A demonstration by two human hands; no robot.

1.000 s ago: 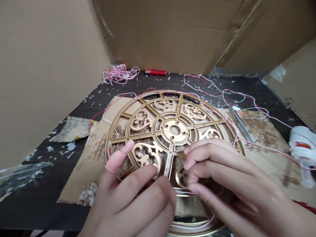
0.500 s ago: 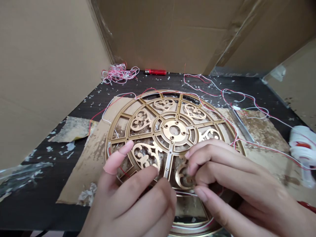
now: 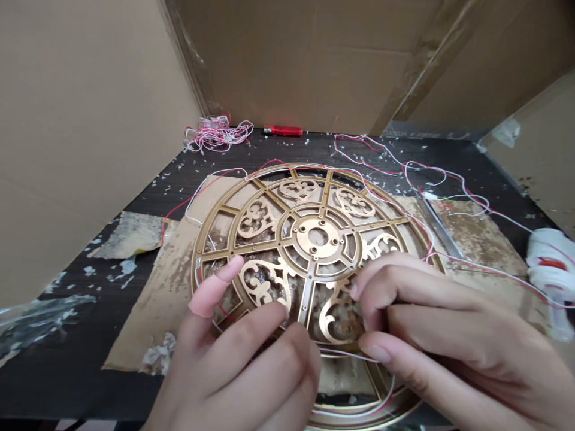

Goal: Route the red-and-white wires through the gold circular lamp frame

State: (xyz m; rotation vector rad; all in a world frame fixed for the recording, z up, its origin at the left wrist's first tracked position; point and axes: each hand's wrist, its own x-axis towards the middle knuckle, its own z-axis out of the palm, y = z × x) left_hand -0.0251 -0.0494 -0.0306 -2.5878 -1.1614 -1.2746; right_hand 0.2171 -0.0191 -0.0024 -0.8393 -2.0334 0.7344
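A gold openwork wheel [image 3: 304, 242] with spokes and scrolled ornaments lies in front of me. A red-and-white wire [image 3: 344, 354] runs past its near edge between my hands. My left hand [image 3: 251, 365] is closed at the wheel's lower left, and the wire comes out from beside its fingers. The left fingertips are partly hidden. One left finger stands straighter and wears a pale pink finger cot [image 3: 209, 293]. At the lower right, my right hand [image 3: 431, 329] pinches the wire between thumb and curled fingers. More gold rim [image 3: 354, 416] shows below the near edge.
Tangled red and white wire [image 3: 218, 133] and a red-handled tool [image 3: 283, 130] lie at the back. Loose wire [image 3: 467, 191] crosses the right side to a white bottle [image 3: 550, 263]. Stained cardboard [image 3: 148, 311] lies under the wheel. Tall cardboard walls [image 3: 305, 66] surround the dark table.
My right hand has shifted slightly right, uncovering more of the scroll ornament and a longer stretch of wire. My left hand has stayed almost still.
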